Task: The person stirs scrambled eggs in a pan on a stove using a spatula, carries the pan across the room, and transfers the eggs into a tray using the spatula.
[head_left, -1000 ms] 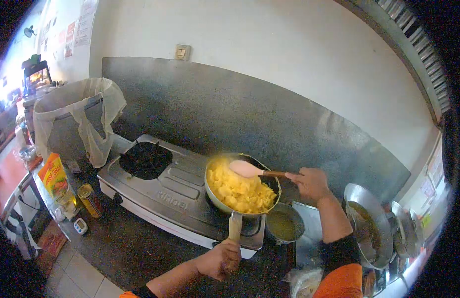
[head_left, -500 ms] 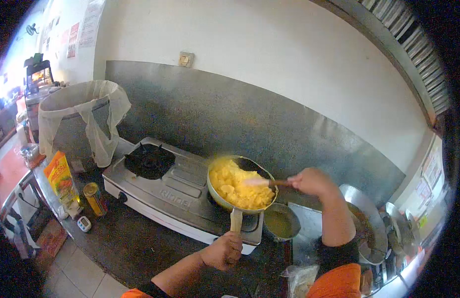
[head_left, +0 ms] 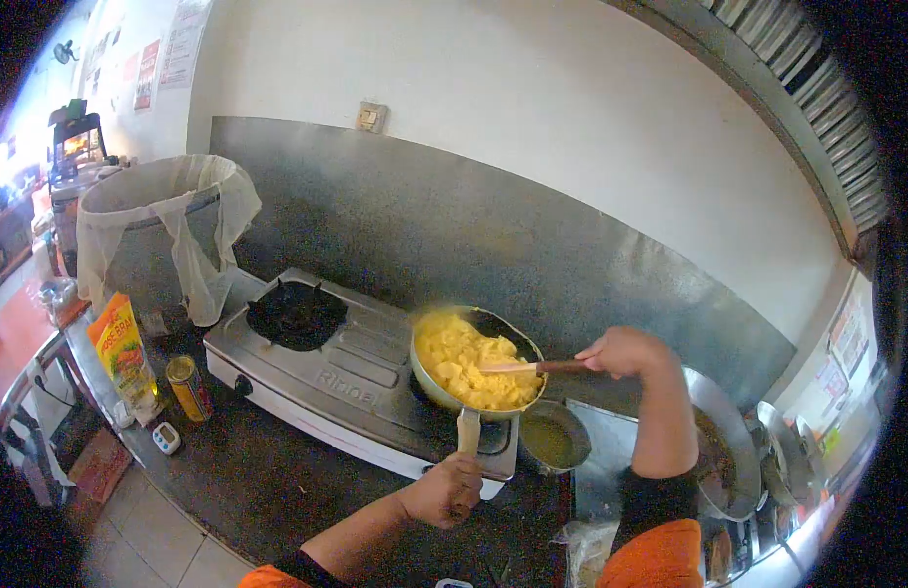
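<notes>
A frying pan (head_left: 421,370) sits on the right burner of a two-burner gas stove (head_left: 361,361). Soft yellow scrambled eggs (head_left: 464,355) fill most of it. Wrapped around the pan's pale handle (head_left: 468,431) is my left hand (head_left: 444,492), closed. My right hand (head_left: 620,353) grips the brown handle of a spatula (head_left: 562,366) to the right of the pan. The spatula's pale blade rests in the eggs, its tip partly sunk among them.
A bowl of liquid (head_left: 557,439) stands right of the stove, with a large metal pan (head_left: 713,451) beyond. Left are a cloth-covered pot (head_left: 160,245), a yellow pouch (head_left: 125,353), a can (head_left: 187,387) and a small timer (head_left: 166,438). A steel backsplash (head_left: 375,216) rises behind.
The spatula, blurred before, now shows sharply and lies flatter in the eggs. The eggs have shifted into looser lumps. My left hand stays on the pan handle.
</notes>
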Tool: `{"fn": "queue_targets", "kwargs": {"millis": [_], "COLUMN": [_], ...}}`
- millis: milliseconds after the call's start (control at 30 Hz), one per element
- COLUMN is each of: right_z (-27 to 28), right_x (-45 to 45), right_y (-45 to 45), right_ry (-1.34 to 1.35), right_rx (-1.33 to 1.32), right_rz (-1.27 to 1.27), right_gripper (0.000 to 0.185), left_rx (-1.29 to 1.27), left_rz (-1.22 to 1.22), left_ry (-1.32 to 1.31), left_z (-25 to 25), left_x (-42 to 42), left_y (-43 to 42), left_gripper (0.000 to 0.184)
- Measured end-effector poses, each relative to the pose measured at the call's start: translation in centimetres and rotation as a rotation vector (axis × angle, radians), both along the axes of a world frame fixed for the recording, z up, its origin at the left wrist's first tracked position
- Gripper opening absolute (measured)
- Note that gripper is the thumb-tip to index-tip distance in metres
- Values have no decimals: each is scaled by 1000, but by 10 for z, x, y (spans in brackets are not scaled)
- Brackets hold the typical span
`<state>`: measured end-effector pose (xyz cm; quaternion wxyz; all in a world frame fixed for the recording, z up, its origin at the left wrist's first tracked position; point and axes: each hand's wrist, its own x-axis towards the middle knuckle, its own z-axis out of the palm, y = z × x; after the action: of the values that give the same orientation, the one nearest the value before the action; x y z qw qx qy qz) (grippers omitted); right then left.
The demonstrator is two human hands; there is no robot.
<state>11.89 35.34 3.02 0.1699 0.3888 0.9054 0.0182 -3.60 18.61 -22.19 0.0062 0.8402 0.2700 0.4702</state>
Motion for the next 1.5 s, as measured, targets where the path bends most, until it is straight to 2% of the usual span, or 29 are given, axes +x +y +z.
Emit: {"fn": "queue_targets", "kwargs": {"millis": [133, 233, 333, 433, 533, 633, 667, 733, 767, 833, 900, 967, 1067, 1100, 1200, 1300, 1400, 1433, 1500], "right_z": [6, -39, -73, -114, -145, -186, -190, -177, -161, -115, -80, -68, -97, -98, -124, -150, -122, -103, -111], "right_x": [-11, -34, -50, -59, -88, -110, -108, -103, -99, -80, -61, -51, -48, -55, -60, -81, -77, -69, -67], "right_y": [-2, 16, 18, 22, 3, 24, 30, 45, 48, 34, 7, -7, 13, 7, 28, 48, 22, 10, 16], "right_ry": [58, 38, 33, 251, 259, 326, 330, 342, 385, 403, 391, 401, 318, 301, 410, 387, 365, 378, 396], "right_rx": [-311, -368, -288, -63, 95, 210, 267, 385, 110, -240, -302, -279, -125, -185, -91, 14, 1, -72, -90], "right_rz": [-151, -126, 139, 361, 217, 127, 204, 360, 102, -156, -167, -182, 326, 147, 280, 185, 69, 104, 164], "right_gripper": [25, 24, 24, 27, 25, 28, 28, 28, 27, 28, 30, 31, 31, 30, 30, 31, 31, 31, 31], "left_rx": [54, 48, 95, 54, -119, -86, -50, 25, -55, -133, -60, 13, 36, 63, -8, -35, 18, 42, 35], "left_rz": [165, 168, 65, 108, 7, 10, 30, 73, 34, -6, 21, 40, 9, 3, 13, -34, -80, -83, -31], "left_ry": [133, 93, 12, 52, 23, 26, 35, 59, -2, -59, 22, 65, 2, -7, 38, 22, -45, -75, 23], "left_z": [-17, -9, -7, -14, -5, -5, -5, -2, -9, -21, -10, -1, 0, 0, -6, -10, 5, 10, -2], "left_x": [14, 23, 21, 21, 16, 17, 17, 15, 16, 16, 11, 9, 9, 8, 7, 2, -3, -4, -5], "left_y": [11, 9, 10, 11, 6, 8, 8, 6, 8, 12, 8, 5, 5, 6, 7, 8, 2, 0, 6], "left_gripper": [18, 18, 19, 21, 22, 24, 24, 25, 25, 25, 24, 24, 24, 24, 28, 30, 26, 24, 24]}}
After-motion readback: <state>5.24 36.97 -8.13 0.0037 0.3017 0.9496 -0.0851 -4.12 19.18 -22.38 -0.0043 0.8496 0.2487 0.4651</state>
